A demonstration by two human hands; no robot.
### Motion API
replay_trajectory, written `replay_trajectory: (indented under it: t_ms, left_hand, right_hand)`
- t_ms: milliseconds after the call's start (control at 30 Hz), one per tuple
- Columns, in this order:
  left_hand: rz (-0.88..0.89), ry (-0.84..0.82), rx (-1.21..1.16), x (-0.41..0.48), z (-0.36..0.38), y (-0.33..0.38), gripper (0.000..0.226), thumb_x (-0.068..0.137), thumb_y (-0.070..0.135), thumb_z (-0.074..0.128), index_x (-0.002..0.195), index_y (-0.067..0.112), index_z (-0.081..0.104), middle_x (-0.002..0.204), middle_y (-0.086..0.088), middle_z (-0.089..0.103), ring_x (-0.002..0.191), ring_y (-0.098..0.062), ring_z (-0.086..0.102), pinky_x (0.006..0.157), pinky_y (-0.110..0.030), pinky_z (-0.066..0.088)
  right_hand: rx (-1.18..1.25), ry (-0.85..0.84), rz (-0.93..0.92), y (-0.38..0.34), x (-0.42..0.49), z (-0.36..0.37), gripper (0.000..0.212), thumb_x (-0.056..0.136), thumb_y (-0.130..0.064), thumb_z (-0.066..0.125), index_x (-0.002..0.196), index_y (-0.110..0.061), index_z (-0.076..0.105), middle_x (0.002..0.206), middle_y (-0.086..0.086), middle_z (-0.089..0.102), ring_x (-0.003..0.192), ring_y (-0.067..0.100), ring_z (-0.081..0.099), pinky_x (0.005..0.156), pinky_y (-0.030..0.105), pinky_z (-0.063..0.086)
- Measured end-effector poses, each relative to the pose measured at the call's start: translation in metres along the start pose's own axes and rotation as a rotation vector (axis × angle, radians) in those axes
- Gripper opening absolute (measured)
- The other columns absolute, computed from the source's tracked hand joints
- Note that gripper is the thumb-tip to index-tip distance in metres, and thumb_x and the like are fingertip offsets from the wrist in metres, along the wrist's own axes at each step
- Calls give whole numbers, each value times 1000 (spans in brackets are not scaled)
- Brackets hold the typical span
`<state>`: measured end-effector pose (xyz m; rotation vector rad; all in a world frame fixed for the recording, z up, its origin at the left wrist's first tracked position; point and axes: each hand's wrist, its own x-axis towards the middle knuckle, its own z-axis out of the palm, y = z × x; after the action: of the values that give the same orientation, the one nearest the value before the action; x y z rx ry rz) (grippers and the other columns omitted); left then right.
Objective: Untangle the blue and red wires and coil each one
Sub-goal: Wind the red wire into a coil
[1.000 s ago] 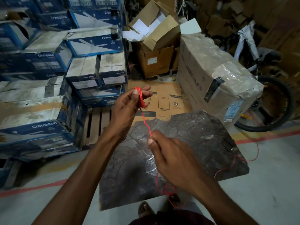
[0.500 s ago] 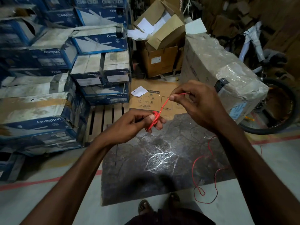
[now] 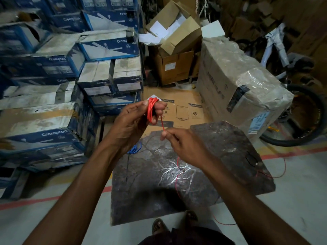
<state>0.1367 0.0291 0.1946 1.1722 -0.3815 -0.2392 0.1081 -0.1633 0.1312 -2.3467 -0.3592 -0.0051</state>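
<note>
Red wire wound on the left hand's fingers

The left hand [image 3: 131,124] holds the red wire [image 3: 151,110] coiled around its fingers; the right hand [image 3: 184,145] pinches the strand at 5 o'clock. The blue wire [image 3: 134,149] lies on the dark mat [image 3: 230,147].

Two bare hands are in the frame's middle: the left hand [image 3: 131,121] and the right hand [image 3: 184,147]. There are two wires, one red wire [image 3: 151,110] at centre and one blue wire [image 3: 134,149] just below it. One dark mat [image 3: 221,156] fills the lower centre, and one bicycle wheel [image 3: 307,121] shows at the right edge. Two sandalled feet [image 3: 159,226] appear at the bottom.
</note>
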Motion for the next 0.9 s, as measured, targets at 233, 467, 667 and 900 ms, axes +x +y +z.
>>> replay_trajectory:
  t_ms: [233, 467, 667, 900]
  left_hand:
    - [26, 301, -133, 25, 5, -26, 41, 103, 17, 47, 129, -14, 54, 119, -16, 70, 102, -15, 69, 74, -19, 53]
    - [113, 382, 400, 32, 7, -33, 27, 103, 22, 54, 117, 8, 71, 110, -5, 75, 104, -13, 70, 79, -22, 55]
    - [147, 201, 746, 24, 7, -41, 24, 102, 22, 54, 114, 14, 73, 108, -2, 76, 94, -6, 70, 77, -25, 55]
    - [59, -40, 700, 13, 19, -29, 29, 104, 20, 50, 117, 6, 72, 108, 4, 75, 90, -11, 71, 73, -26, 54]
  right_hand:
    - [-102, -42, 0, -12, -35, 13, 46, 107, -57, 33, 101, -29, 69, 53, -11, 48, 57, 6, 54, 66, 35, 51]
    - [-288, -11, -103, -38, -64, -10, 36, 106, -52, 25, 99, -28, 51, 82, -5, 68, 75, 24, 66, 66, 41, 51]
    - [-291, 190, -234, -49, -43, -69, 26, 107, -39, 37, 100, -26, 58, 85, -11, 58, 75, 18, 58, 65, 41, 49]
    - [-207, 443, -225, -32, 7, -112, 18, 102, -40, 62, 107, -31, 76, 94, -10, 59, 81, 6, 55, 67, 38, 49]
